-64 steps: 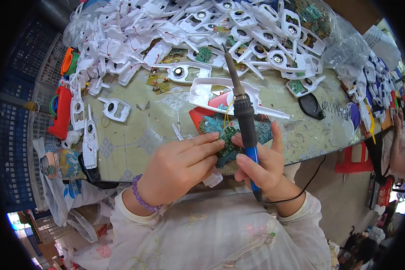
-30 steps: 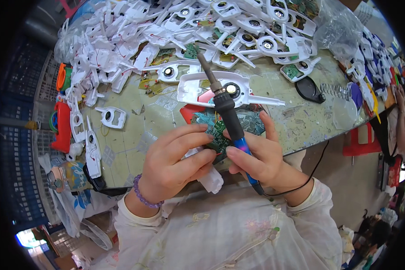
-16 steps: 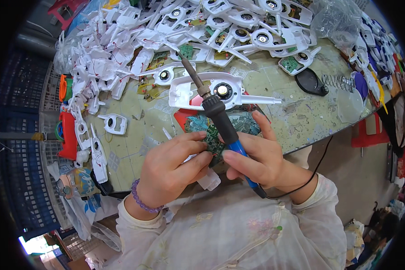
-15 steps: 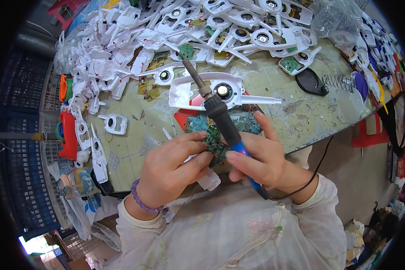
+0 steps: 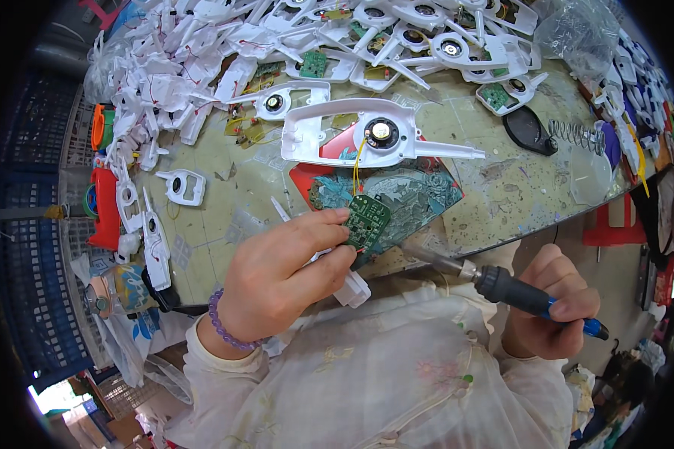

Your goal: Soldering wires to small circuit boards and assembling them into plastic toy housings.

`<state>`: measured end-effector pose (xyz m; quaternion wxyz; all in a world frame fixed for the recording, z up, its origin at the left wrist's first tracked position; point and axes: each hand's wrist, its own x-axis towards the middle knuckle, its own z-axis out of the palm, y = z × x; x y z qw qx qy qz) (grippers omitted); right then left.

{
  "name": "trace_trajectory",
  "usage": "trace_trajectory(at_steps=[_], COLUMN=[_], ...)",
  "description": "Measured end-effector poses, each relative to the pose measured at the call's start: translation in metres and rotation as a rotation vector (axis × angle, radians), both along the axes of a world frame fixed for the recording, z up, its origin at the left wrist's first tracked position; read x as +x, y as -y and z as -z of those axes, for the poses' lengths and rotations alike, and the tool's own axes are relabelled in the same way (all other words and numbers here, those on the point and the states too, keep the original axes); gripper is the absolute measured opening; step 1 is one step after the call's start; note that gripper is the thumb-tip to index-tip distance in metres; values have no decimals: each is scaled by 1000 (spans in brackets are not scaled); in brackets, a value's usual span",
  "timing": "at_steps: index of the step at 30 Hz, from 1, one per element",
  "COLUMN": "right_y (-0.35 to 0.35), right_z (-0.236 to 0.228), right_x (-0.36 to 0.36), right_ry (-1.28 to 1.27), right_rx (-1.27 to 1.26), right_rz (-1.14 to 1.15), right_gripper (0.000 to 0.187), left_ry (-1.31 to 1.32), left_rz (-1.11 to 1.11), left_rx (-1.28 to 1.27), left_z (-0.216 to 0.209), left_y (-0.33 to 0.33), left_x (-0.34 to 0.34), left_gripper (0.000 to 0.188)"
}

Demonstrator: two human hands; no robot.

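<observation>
My left hand [image 5: 281, 273] pinches the left edge of a green circuit board [image 5: 368, 223]. Yellow wires [image 5: 357, 168] run up from it to a round speaker [image 5: 381, 134] set in a white plastic housing [image 5: 314, 135] that lies flat beyond it. Off to the right, my right hand [image 5: 553, 303] is wrapped round the blue and black handle of a soldering iron [image 5: 513, 290]. Its metal tip points left toward the board, apart from it. Under the board lies a red-edged work pad [image 5: 419, 196] with a worn teal surface. A white plastic part [image 5: 350, 289] shows below my left fingers.
White housings [image 5: 457, 49] with speakers and boards are heaped along the far side, beside a pile of white shells [image 5: 176, 75]. At right lie a black oval part [image 5: 528, 129] and a metal spring [image 5: 577, 135]. A red stool [image 5: 614, 224] stands beyond the table [image 5: 494, 202] edge.
My right hand has moved right, away from the board, and the soldering iron has swung from pointing up to lying nearly level. My left hand still holds the board, now more exposed.
</observation>
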<state>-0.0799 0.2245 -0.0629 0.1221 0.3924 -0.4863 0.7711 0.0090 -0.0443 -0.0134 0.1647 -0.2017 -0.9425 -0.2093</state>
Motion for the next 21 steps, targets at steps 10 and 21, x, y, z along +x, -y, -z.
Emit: trace_trajectory(at_steps=[10, 21], right_y=[5, 8], right_z=[6, 7], right_x=[0, 0], right_ry=[-34, -44], right_rx=[83, 89], right_rz=[-51, -39], right_gripper=[30, 28], left_ry=[-8, -11], left_rz=[14, 26], left_rx=[-63, -89], left_z=[-3, -5], left_y=[-1, -1], left_x=[2, 1], left_gripper=[23, 23])
